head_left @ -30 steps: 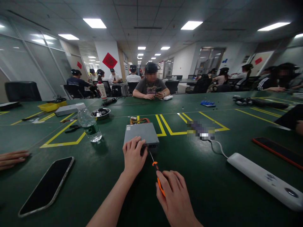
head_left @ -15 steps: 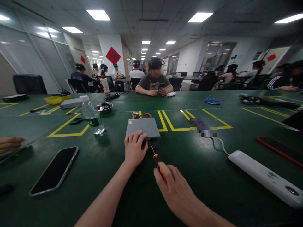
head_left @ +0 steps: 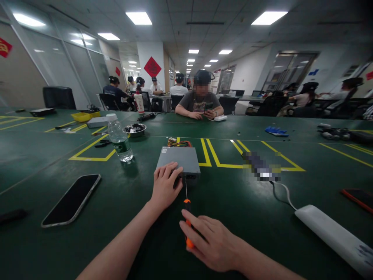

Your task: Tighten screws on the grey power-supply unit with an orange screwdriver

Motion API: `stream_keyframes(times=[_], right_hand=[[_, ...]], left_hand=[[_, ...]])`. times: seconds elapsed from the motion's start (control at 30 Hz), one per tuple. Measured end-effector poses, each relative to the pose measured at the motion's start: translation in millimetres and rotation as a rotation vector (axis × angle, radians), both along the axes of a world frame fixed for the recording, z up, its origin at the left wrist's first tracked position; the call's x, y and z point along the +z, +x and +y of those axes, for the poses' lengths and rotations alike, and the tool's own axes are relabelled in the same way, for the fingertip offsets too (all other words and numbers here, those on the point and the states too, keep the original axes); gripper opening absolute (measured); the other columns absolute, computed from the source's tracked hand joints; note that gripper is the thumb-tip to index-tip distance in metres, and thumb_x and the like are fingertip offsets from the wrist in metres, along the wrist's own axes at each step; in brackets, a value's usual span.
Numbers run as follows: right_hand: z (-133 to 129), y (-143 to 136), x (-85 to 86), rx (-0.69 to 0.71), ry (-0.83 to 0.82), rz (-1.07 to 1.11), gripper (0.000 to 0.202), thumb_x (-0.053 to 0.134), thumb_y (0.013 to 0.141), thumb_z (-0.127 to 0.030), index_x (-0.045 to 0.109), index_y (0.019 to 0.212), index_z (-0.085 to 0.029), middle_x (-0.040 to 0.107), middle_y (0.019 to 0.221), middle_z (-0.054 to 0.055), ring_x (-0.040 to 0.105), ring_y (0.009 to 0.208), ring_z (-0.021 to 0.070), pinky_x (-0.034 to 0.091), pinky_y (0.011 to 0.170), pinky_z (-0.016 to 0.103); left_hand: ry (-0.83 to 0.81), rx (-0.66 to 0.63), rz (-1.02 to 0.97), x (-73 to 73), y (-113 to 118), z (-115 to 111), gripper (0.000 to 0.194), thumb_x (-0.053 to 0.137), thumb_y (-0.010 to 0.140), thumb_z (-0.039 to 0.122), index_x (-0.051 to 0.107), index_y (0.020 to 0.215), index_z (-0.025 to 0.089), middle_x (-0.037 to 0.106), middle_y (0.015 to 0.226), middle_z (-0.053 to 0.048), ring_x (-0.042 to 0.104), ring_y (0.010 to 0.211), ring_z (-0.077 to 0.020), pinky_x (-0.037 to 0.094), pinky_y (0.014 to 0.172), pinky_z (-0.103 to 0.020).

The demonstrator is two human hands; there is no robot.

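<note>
A grey metal computer power supply (head_left: 183,156) lies flat on the green table, its wires (head_left: 179,142) bundled behind it. My left hand (head_left: 165,183) grips its near left corner, fingers over the top and thumb down at the front face. In my right hand (head_left: 214,240) is a screwdriver (head_left: 187,205) with an orange and black handle, held between thumb and fingers. Its thin shaft points away from me, and the tip meets the front face beside my left thumb. Whether a screw sits under the tip is too small to tell.
A smartphone (head_left: 72,199) lies at left, with a water bottle (head_left: 120,140) and a metal bowl (head_left: 135,130) beyond it. At right are a white power strip (head_left: 329,233) with its cable and a blurred-out object (head_left: 260,165). Across the table sits a person (head_left: 199,103) holding a phone.
The view has swung left. The screwdriver now points more nearly straight away from me, and my right-hand fingers have loosened and shifted on its handle. My left hand stays on the power supply.
</note>
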State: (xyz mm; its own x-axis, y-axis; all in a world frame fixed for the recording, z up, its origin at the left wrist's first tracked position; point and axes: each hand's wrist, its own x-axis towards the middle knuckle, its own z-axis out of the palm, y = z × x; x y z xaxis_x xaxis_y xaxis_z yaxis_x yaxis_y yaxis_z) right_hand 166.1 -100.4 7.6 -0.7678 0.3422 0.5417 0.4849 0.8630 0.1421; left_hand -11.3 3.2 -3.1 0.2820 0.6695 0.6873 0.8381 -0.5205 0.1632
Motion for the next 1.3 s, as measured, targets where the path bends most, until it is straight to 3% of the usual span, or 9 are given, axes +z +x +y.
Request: stream_keyframes(times=[0.1, 0.2, 0.4, 0.7, 0.83, 0.93, 1.07, 1.17, 1.3], right_hand=[[4.5, -2.5, -1.7, 0.022, 0.0, 0.087, 0.021, 0.043, 0.09, -0.022, 0.055, 0.103, -0.011, 0.061, 0.112, 0.017, 0.062, 0.072, 0.0135, 0.05, 0.067, 0.028], [7.4, -4.8, -3.8, 0.041, -0.019, 0.19, 0.011, 0.045, 0.09, -0.021, 0.054, 0.091, -0.014, 0.065, 0.104, 0.015, 0.063, 0.072, 0.0131, 0.05, 0.066, 0.027], [2.2, -5.5, 6.0, -0.003, -0.154, 0.078, 0.03, 0.042, 0.091, -0.032, 0.051, 0.115, -0.017, 0.059, 0.112, 0.014, 0.059, 0.1, 0.0183, 0.05, 0.076, 0.027], [5.9, -8.0, -9.9, 0.028, -0.169, 0.205, 0.022, 0.044, 0.092, -0.035, 0.053, 0.093, -0.015, 0.063, 0.105, 0.013, 0.062, 0.087, 0.0152, 0.049, 0.075, 0.028], [4.0, -8.0, -0.1, -0.016, -0.277, 0.127, 0.031, 0.04, 0.091, -0.039, 0.052, 0.109, -0.016, 0.06, 0.108, 0.013, 0.061, 0.092, 0.0184, 0.05, 0.076, 0.029], [3.5, -8.4, 5.6, -0.002, -0.241, 0.027, 0.03, 0.036, 0.094, -0.034, 0.052, 0.114, -0.019, 0.06, 0.109, 0.013, 0.06, 0.093, 0.0187, 0.05, 0.074, 0.03], [6.3, -9.3, -3.7, 0.028, -0.173, 0.105, 0.026, 0.037, 0.094, -0.034, 0.055, 0.101, -0.015, 0.06, 0.111, 0.015, 0.062, 0.087, 0.0165, 0.049, 0.072, 0.03], [8.1, -9.2, -11.3, 0.037, -0.217, 0.157, 0.025, 0.042, 0.093, -0.037, 0.053, 0.095, -0.014, 0.061, 0.108, 0.014, 0.061, 0.091, 0.0172, 0.049, 0.076, 0.03], [7.2, -8.0, -7.5, 0.01, -0.344, 0.055, 0.035, 0.049, 0.088, -0.039, 0.05, 0.114, -0.016, 0.056, 0.115, 0.015, 0.059, 0.098, 0.0217, 0.05, 0.076, 0.032]], left_hand=[[-0.006, -0.005, 0.011, 1.5, 0.4, -0.4, 0.027, 0.051, 0.081, 0.025, 0.055, 0.109, 0.027, 0.057, 0.12, -0.004, 0.046, 0.117, -0.0218, 0.03, 0.096, -0.04], [0.013, -0.018, 0.023, 2.9, 1.1, -0.2, 0.026, 0.05, 0.082, 0.023, 0.055, 0.107, 0.025, 0.057, 0.118, -0.004, 0.046, 0.117, -0.0207, 0.027, 0.101, -0.041], [0.01, -0.035, 0.033, 4.7, 2.6, -0.2, 0.029, 0.05, 0.08, 0.02, 0.055, 0.108, 0.023, 0.054, 0.124, -0.006, 0.045, 0.12, -0.0217, 0.03, 0.1, -0.041], [-0.014, -0.035, 0.03, 5.5, 1.2, 2.6, 0.024, 0.051, 0.081, 0.026, 0.056, 0.104, 0.025, 0.057, 0.12, -0.004, 0.047, 0.117, -0.021, 0.032, 0.094, -0.038], [-0.017, -0.049, 0.027, 4.2, 0.2, 4.2, 0.024, 0.051, 0.082, 0.028, 0.055, 0.105, 0.025, 0.057, 0.121, -0.004, 0.046, 0.117, -0.0212, 0.031, 0.093, -0.038], [-0.019, -0.055, 0.037, 3.3, -0.6, 4.8, 0.025, 0.05, 0.083, 0.028, 0.054, 0.107, 0.025, 0.056, 0.122, -0.004, 0.046, 0.117, -0.0208, 0.03, 0.093, -0.038], [-0.015, -0.05, 0.024, 2.5, -0.1, 5.3, 0.024, 0.05, 0.083, 0.029, 0.055, 0.106, 0.025, 0.057, 0.121, -0.004, 0.046, 0.116, -0.021, 0.03, 0.093, -0.038], [-0.009, -0.054, 0.015, 2.0, 0.4, 5.7, 0.023, 0.051, 0.083, 0.029, 0.055, 0.105, 0.025, 0.057, 0.12, -0.004, 0.047, 0.116, -0.0211, 0.03, 0.092, -0.038], [-0.002, -0.063, 0.001, 1.2, 0.8, 6.4, 0.022, 0.052, 0.083, 0.029, 0.055, 0.104, 0.024, 0.058, 0.119, -0.004, 0.047, 0.115, -0.0212, 0.03, 0.092, -0.039]])
